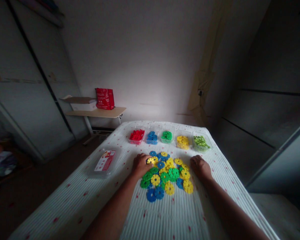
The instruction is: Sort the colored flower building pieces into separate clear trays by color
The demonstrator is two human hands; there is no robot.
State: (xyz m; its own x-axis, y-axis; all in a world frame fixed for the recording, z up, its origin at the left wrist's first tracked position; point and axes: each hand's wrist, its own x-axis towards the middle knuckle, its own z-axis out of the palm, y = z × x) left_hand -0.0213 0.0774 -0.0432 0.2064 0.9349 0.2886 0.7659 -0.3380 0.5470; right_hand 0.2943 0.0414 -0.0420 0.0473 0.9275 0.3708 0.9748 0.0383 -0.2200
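Observation:
A pile of flat toothed plastic discs point(166, 176) in blue, yellow and green lies on the white striped tablecloth point(165, 213) between my hands. My left hand point(140, 164) rests at the pile's left edge, fingers curled round a yellow disc point(150, 161). My right hand point(200, 166) rests knuckles-up at the pile's right edge, fingers curled under, and I see nothing in it. Behind the pile stands a row of clear tubs sorted by colour: red point(137, 136), blue point(152, 137), green point(166, 136), yellow point(182, 141) and light green point(201, 142).
A clear lid with a red and white label point(104, 161) lies left of my left hand. Beyond the table, a small wooden side table point(97, 112) by the wall carries a red bag point(105, 98) and a white box point(83, 103). Cupboards flank both sides.

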